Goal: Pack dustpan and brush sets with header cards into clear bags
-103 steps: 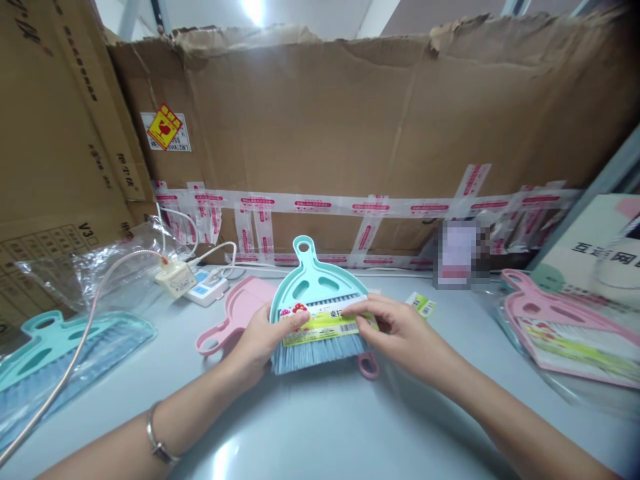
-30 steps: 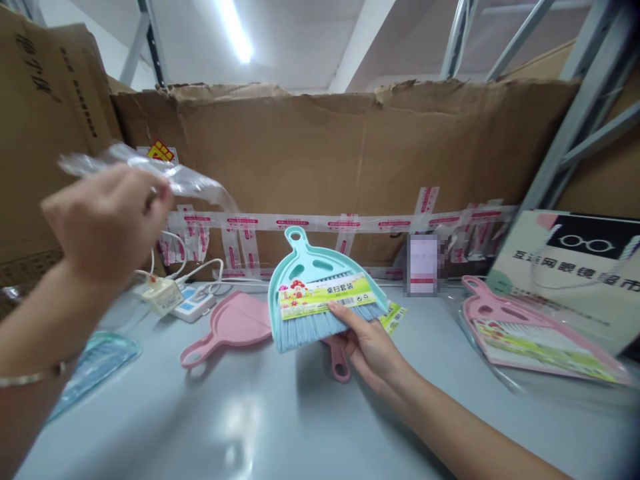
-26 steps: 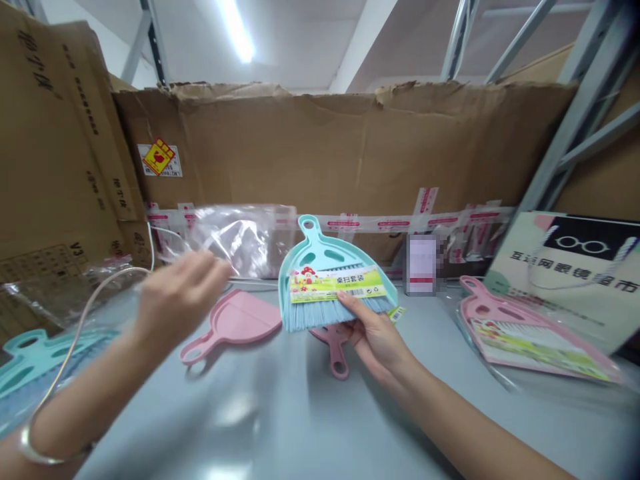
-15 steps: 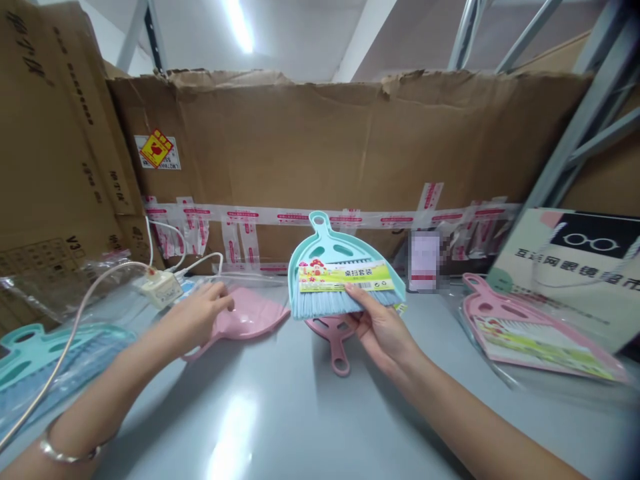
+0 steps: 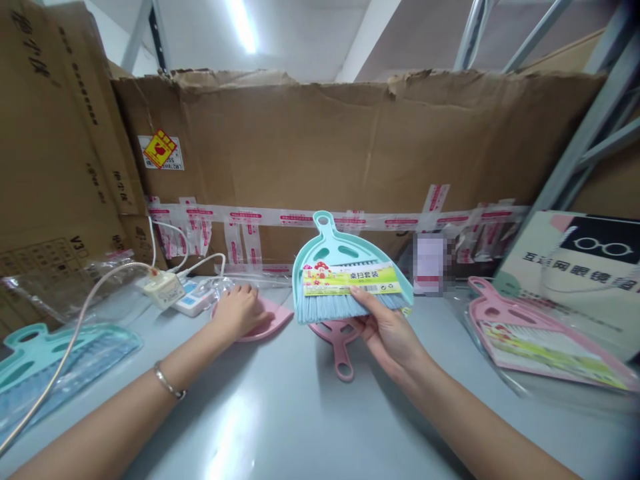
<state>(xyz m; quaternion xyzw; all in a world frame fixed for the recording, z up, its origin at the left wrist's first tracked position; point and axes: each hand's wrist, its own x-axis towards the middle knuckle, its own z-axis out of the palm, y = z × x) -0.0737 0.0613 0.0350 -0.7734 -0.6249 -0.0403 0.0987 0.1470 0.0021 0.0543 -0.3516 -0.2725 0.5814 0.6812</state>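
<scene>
My right hand (image 5: 384,329) grips a teal mini dustpan-and-brush set (image 5: 345,270) with a green and yellow label, held upright above the grey table, blue bristles pointing down. Under it lies a pink brush (image 5: 339,345) with a loop handle. My left hand (image 5: 240,312) rests with curled fingers on a pink dustpan (image 5: 274,317) lying flat on the table, covering its handle end.
A tall cardboard wall (image 5: 320,160) with taped seams closes the back. A white power strip with cables (image 5: 180,293) lies at back left. A bagged teal set (image 5: 55,353) lies at far left, a bagged pink set (image 5: 540,337) and a printed paper bag (image 5: 580,267) at right.
My left hand let go of a clear plastic bag it had lifted, came down and settled on the pink dustpan. My right hand kept the teal set, raising it slightly.
</scene>
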